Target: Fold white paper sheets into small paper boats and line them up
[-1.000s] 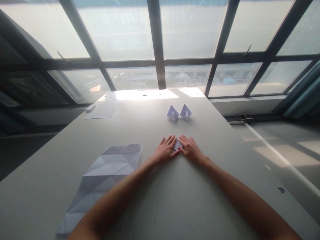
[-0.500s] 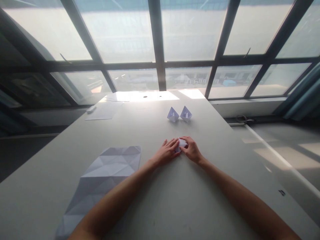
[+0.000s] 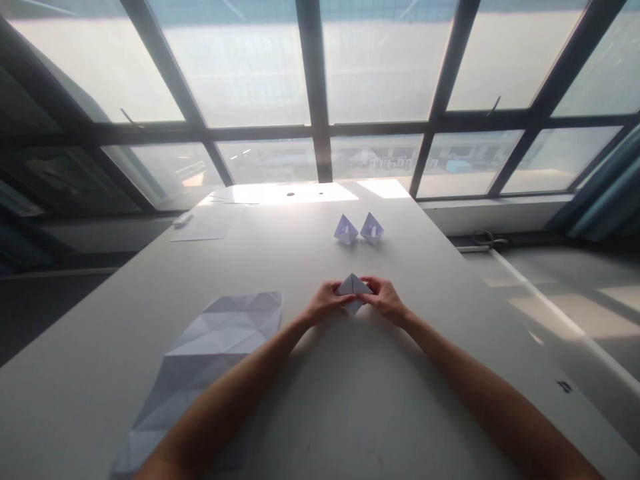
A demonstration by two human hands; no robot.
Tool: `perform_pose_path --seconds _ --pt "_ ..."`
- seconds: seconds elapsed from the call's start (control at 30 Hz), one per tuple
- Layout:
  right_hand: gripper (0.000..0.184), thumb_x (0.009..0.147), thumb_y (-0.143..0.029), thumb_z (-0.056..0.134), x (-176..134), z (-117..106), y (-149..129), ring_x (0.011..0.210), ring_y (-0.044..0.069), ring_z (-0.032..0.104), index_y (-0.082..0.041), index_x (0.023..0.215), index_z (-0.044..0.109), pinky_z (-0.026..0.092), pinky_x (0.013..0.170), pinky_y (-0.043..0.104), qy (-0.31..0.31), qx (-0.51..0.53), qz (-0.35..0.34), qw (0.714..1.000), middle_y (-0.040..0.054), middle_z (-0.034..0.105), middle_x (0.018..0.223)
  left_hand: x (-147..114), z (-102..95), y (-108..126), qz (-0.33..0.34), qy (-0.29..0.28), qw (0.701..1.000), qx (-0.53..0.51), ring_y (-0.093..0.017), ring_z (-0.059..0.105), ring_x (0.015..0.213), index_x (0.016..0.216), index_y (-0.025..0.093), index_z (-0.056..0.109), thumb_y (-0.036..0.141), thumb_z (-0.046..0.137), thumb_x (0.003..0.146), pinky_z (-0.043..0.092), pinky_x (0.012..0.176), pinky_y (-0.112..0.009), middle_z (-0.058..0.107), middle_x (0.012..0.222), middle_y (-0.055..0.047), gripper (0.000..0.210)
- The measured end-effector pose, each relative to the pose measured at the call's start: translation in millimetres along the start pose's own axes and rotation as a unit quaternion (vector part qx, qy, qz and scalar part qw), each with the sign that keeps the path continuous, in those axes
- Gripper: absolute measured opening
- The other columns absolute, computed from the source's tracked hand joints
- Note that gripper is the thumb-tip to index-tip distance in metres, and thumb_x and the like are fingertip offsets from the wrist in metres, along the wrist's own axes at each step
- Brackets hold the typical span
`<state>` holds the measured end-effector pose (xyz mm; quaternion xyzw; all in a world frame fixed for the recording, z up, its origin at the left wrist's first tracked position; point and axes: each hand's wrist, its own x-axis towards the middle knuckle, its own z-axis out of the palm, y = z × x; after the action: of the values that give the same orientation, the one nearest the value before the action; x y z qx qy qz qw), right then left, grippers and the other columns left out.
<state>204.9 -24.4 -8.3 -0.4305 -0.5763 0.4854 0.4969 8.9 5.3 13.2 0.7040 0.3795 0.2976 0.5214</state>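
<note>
Between my hands is a small folded paper piece point(image 3: 353, 283), white and diamond-shaped, with a crease down its middle. My left hand point(image 3: 324, 301) pinches its left corner, the thumb lying across the front. On the opposite corner, my right hand point(image 3: 386, 299) grips in the same way, and the two thumbs nearly meet at the centre. Farther back stand two folded paper boats point(image 3: 346, 230) side by side, each with a pointed peak. To the left of my left forearm lies a large creased paper sheet point(image 3: 220, 333), partly hidden by that arm.
The white table point(image 3: 280, 260) reaches to the window frame point(image 3: 317, 80). Flat white paper point(image 3: 203, 227) lies at the far left edge, with a small white object point(image 3: 183, 219) beside it. A dark mark point(image 3: 565, 387) sits near the table's right edge.
My left hand was lying flat over the folded paper and has moved to its left corner, now pinching it. The paper is raised and turned, showing its diamond face.
</note>
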Motion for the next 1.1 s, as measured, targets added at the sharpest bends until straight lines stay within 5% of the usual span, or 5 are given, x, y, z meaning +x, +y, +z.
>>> perform_pose_path --seconds 0.07,0.2,0.53,1.1 --pt "0.028 0.073 -0.038 0.073 -0.7 0.4 -0.9 0.064 0.015 0.057 -0.015 0.089 0.071 0.045 0.057 0.025 -0.018 -0.016 0.015 1.0 0.0008 0.065 0.071 -1.9 0.9 4.6 -0.01 -0.012 1.0 -0.003 -0.013 0.056 0.06 0.083 0.009 0.071 0.051 0.074 0.075 0.04 0.052 -0.021 0.063 0.069 -0.002 0.043" --pt "0.03 0.078 -0.044 0.067 -0.3 -0.5 1.6 0.053 0.01 0.045 -0.016 0.068 0.063 0.032 0.048 0.022 -0.016 -0.057 0.026 0.998 -0.0032 0.054 0.059 -1.8 2.6 5.6 -0.025 -0.048 0.998 0.01 -0.011 0.05 0.056 0.074 0.01 0.068 0.052 0.074 0.072 0.035 0.051 -0.021 0.057 0.062 0.0 0.043" --pt "0.036 0.083 -0.048 0.059 0.2 -2.8 -2.1 0.054 0.01 0.038 -0.016 0.066 0.061 0.026 0.049 0.023 -0.079 -0.091 0.013 0.993 -0.0042 0.046 0.056 -0.5 0.4 5.4 -0.01 -0.066 0.996 0.062 -0.01 0.04 0.054 0.07 0.011 0.063 0.066 0.062 0.077 0.027 0.048 -0.022 0.046 0.059 0.002 0.055" --pt "0.038 0.084 -0.05 0.056 1.3 0.1 -1.5 0.055 0.01 0.034 -0.018 0.064 0.054 0.025 0.05 0.025 -0.044 -0.079 0.017 0.996 -0.005 0.041 0.058 1.0 1.1 -0.6 -0.016 -0.063 0.997 0.035 -0.01 0.034 0.053 0.069 0.012 0.061 0.072 0.053 0.081 0.023 0.049 -0.023 0.041 0.056 0.003 0.062"
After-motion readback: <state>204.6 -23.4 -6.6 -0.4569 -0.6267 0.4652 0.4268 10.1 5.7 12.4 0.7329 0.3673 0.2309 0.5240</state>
